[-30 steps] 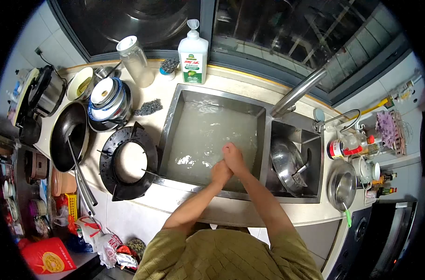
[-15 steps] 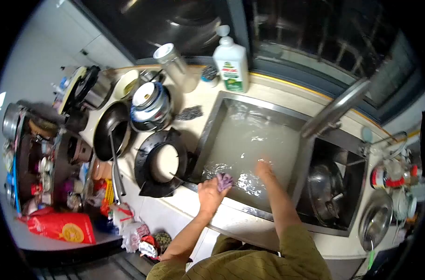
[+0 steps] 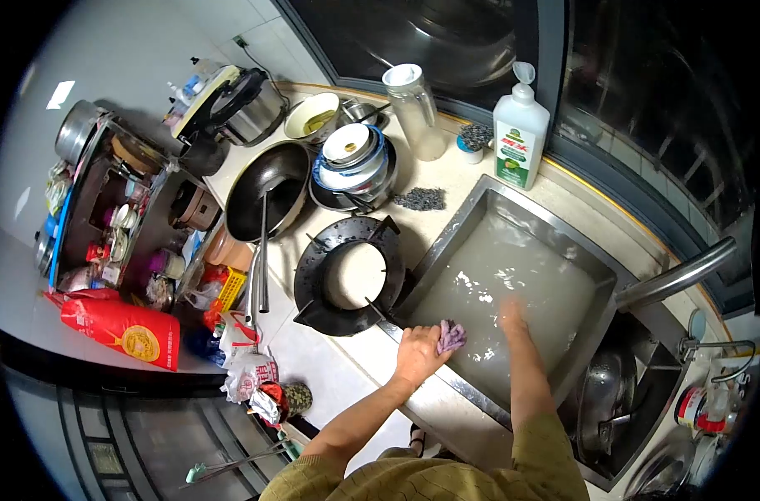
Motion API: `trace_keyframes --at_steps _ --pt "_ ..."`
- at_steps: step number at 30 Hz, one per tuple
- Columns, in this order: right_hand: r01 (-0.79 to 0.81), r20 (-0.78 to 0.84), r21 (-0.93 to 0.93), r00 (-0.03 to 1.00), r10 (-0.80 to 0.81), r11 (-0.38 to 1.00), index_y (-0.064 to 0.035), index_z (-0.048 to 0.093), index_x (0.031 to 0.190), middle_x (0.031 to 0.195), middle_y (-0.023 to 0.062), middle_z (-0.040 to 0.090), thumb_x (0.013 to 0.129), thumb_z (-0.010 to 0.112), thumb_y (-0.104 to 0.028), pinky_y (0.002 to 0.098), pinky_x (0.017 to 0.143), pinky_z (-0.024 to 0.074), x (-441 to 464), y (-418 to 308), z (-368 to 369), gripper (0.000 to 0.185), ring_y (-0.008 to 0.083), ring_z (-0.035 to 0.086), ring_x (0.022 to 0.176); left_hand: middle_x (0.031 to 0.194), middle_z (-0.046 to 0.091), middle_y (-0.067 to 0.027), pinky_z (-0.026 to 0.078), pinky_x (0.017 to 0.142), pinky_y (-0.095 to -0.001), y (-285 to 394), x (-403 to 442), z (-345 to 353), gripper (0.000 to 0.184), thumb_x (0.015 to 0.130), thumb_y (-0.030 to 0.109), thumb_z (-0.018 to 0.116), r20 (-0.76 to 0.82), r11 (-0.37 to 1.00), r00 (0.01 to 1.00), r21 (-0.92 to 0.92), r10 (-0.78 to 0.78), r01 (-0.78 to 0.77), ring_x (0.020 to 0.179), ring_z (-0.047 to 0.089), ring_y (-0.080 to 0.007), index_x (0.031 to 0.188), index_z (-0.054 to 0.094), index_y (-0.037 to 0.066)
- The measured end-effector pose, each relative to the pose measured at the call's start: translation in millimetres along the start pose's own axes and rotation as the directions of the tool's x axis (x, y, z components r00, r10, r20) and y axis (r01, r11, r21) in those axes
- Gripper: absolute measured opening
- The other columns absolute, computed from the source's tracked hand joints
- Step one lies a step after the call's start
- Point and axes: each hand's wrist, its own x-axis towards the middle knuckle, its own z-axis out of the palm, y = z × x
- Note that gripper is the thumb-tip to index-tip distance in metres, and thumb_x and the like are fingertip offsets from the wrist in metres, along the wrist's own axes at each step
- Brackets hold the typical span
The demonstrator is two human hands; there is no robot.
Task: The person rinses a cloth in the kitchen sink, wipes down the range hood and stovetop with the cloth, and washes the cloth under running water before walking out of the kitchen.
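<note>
My left hand is closed around a bunched purple cloth at the near left rim of the steel sink. Cloudy water fills this basin. My right hand dips into the water near the middle of the basin. Its fingers are under the surface, so I cannot see whether they hold anything. Just left of my left hand, a black ring-shaped stove grate with prongs lies on the counter.
A wok with a long-handled utensil and stacked bowls stand left. A steel scrubber, jar and detergent bottle sit behind. The faucet hangs over the right side; a second basin holds a dark pan.
The camera view has turned left, so the counter and sink appear further right. My left hand keeps the cloth at the rim; my right hand stays in the water.
</note>
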Motion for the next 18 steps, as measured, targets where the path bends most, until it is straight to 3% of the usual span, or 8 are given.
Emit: trace_keyframes --at_steps 1,4,7,10,14,15,18 --pt "0.018 0.104 -0.071 0.995 -0.010 0.997 -0.0031 0.057 0.104 0.107 0.0180 0.056 0.084 0.045 -0.009 0.0422 0.082 0.0461 2 -5 -8 0.024 0.0339 0.054 0.101 0.070 0.056 -0.0093 0.036 0.066 -0.0344 0 0 -1 0.032 0.062 0.027 0.070 0.008 1.000 1.000 0.001 -0.001 0.001 0.072 0.054 -0.0240 0.079 0.054 0.006" --pt "0.014 -0.228 0.233 0.973 0.041 0.972 -0.0018 0.059 0.099 0.108 0.0181 0.055 0.079 0.049 -0.002 0.0421 0.082 0.0460 7 0 18 0.022 0.0317 0.054 0.102 0.070 0.056 -0.0089 0.036 0.066 -0.0341 -2 -1 1 0.033 0.061 0.026 0.071 0.006 1.000 1.000 0.006 0.003 -0.003 0.072 0.054 -0.0239 0.080 0.054 0.005" --pt "-0.002 0.068 -0.017 0.998 0.003 1.000 -0.0011 0.058 0.100 0.110 0.0190 0.054 0.076 0.053 -0.004 0.0419 0.083 0.0449 8 0 3 0.025 0.0311 0.052 0.104 0.070 0.056 -0.0090 0.036 0.066 -0.0341 -1 -2 0 0.033 0.061 0.026 0.071 0.011 1.000 1.000 -0.013 0.011 -0.011 0.072 0.054 -0.0238 0.080 0.054 0.005" --pt "0.019 -0.108 -0.018 0.994 -0.021 1.000 -0.0022 0.054 0.105 0.105 0.0200 0.055 0.072 0.058 -0.008 0.0421 0.082 0.0447 -13 -6 -8 0.033 0.0332 0.053 0.101 0.070 0.056 -0.0093 0.036 0.066 -0.0342 -3 2 -1 0.032 0.061 0.026 0.071 -0.016 1.000 1.000 -0.020 0.023 -0.024 0.071 0.053 -0.0238 0.079 0.053 0.006" --pt "0.042 -0.363 0.161 0.931 0.020 0.986 -0.0024 0.048 0.110 0.104 0.0192 0.051 0.068 0.066 -0.015 0.0426 0.083 0.0442 -12 8 -3 0.047 0.0353 0.052 0.099 0.071 0.054 -0.0103 0.036 0.068 -0.0354 -5 -2 3 0.033 0.062 0.026 0.072 -0.015 0.999 1.000 -0.053 0.008 -0.009 0.071 0.051 -0.0252 0.078 0.052 0.006" --pt "0.050 -0.405 0.198 0.913 0.035 0.979 -0.0025 0.047 0.110 0.105 0.0193 0.049 0.067 0.067 -0.016 0.0426 0.083 0.0442 -23 6 -16 0.050 0.0355 0.052 0.099 0.074 0.054 -0.0107 0.035 0.069 -0.0361 -5 -2 -1 0.034 0.062 0.025 0.072 0.044 0.995 0.999 -0.100 -0.007 0.011 0.073 0.050 -0.0260 0.081 0.051 0.005" --pt "-0.046 -0.387 0.282 0.908 0.158 0.958 -0.0072 0.048 0.110 0.107 0.0198 0.047 0.066 0.069 -0.015 0.0419 0.083 0.0443 -37 25 -11 0.049 0.0359 0.052 0.097 0.083 0.053 -0.0112 0.035 0.070 -0.0369 -4 -2 0 0.050 0.062 0.022 0.072 0.011 0.996 1.000 -0.088 0.020 -0.019 0.079 0.049 -0.0266 0.102 0.049 0.004"
